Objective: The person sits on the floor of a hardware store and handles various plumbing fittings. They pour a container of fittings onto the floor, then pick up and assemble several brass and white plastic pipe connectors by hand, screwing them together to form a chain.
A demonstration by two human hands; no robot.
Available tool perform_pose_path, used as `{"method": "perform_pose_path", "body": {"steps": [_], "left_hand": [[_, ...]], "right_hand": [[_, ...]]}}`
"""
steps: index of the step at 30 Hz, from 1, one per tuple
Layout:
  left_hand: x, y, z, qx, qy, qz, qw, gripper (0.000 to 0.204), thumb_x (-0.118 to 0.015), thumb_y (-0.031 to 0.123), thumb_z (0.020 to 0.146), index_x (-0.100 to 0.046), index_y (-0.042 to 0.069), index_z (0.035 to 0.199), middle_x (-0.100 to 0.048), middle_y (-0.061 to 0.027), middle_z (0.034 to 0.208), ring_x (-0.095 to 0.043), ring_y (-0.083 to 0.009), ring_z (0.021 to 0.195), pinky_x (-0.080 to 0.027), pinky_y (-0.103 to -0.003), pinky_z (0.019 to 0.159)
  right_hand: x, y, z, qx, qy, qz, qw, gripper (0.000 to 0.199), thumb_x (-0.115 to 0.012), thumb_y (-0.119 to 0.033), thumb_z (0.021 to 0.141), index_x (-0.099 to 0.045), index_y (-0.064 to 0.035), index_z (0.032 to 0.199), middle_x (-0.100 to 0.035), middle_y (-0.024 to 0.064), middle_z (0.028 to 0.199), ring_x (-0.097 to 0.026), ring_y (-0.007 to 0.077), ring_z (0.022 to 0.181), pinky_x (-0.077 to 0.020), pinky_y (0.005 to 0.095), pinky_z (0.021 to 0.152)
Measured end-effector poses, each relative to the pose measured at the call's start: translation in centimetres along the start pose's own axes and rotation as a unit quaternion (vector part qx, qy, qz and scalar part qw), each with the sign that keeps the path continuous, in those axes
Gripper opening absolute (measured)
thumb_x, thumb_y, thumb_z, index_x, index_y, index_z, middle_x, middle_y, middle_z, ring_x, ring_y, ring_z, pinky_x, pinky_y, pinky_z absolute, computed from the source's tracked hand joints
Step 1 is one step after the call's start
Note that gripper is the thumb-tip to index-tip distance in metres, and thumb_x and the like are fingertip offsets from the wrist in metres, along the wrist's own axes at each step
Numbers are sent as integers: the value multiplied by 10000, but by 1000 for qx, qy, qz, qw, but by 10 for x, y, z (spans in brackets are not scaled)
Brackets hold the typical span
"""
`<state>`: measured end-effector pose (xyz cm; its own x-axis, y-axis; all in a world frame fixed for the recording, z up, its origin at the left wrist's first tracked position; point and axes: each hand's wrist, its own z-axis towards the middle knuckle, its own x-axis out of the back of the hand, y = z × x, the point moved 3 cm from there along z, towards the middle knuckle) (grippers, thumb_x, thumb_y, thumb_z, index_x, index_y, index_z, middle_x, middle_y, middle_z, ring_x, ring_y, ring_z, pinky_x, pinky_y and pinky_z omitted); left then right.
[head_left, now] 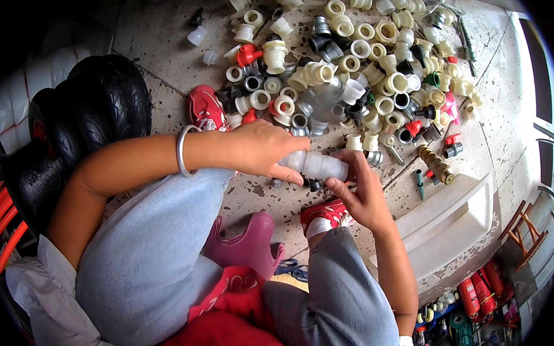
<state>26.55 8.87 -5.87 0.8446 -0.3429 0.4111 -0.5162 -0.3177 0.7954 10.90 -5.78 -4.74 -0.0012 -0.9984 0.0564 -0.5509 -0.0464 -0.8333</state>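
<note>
A translucent white plastic pipe fitting (pixel 318 165) with ridged, stepped sections is held level in front of me, above the floor between my feet. My left hand (pixel 262 149) is closed round its left end, the thumb underneath. My right hand (pixel 361 188) grips the right end between thumb and fingers. Just beyond my hands lies a wide heap of loose pipe fittings (pixel 322 74), mostly cream plastic, with some grey, black and green ones. A red valve (pixel 248 54) stands out in the heap. My fingers hide both ends of the held piece.
A pale plastic bin (pixel 440 232) lies to the right, near several brass fittings (pixel 436 163). Black tyres (pixel 105 100) are stacked at the left. A pink stool (pixel 249 245) is between my legs. Red cylinders (pixel 479 294) stand among goods at the lower right.
</note>
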Motion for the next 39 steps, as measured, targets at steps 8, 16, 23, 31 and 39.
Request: {"method": "perform_pose_path", "body": {"steps": [8, 16, 23, 31, 39], "left_hand": [[-6, 3, -1, 12, -16, 9, 1000, 552, -619, 552, 785, -524, 64, 1026, -609, -164, 741, -607, -361, 679, -462, -449, 590], [-12, 2, -2, 26, -3, 7, 1000, 532, -635, 485, 807, -497, 30, 1046, -610, -175, 773, -611, -366, 724, -469, -448, 639], [-3, -19, 3, 115, 4, -121, 986, 540, -619, 440, 819, -439, -12, 1052, -582, -255, 983, -575, -406, 928, -440, -450, 796], [-9, -15, 3, 112, -14, -169, 979, 517, -630, 369, 838, -436, 16, 1163, -570, -226, 1060, -565, -354, 1008, -436, -416, 862], [-16, -24, -1, 94, 31, -193, 976, 581, -618, 390, 833, -360, 80, 1251, -594, -239, 1054, -590, -389, 977, -452, -439, 840]], "right_hand": [[-8, -8, -3, 120, 75, -173, 975, 475, -743, -230, 757, -509, -8, 1107, -609, 184, 949, -621, 349, 805, -497, 377, 658], [2, -1, 6, 92, 7, -124, 988, 565, -759, -268, 742, -493, -33, 1181, -618, 172, 1002, -622, 325, 914, -497, 383, 780], [137, 30, 53, 30, 286, -373, 882, 571, -705, -184, 764, -441, -105, 1265, -518, 140, 1159, -596, 301, 946, -498, 419, 783], [109, 42, 80, 55, 229, -344, 909, 685, -680, -84, 749, -376, -167, 1357, -409, 193, 1302, -526, 377, 1102, -474, 436, 916], [142, 21, 76, 22, 294, -442, 847, 327, -587, -120, 805, -581, -156, 1130, -587, 84, 1058, -621, 310, 860, -504, 406, 714]]}}
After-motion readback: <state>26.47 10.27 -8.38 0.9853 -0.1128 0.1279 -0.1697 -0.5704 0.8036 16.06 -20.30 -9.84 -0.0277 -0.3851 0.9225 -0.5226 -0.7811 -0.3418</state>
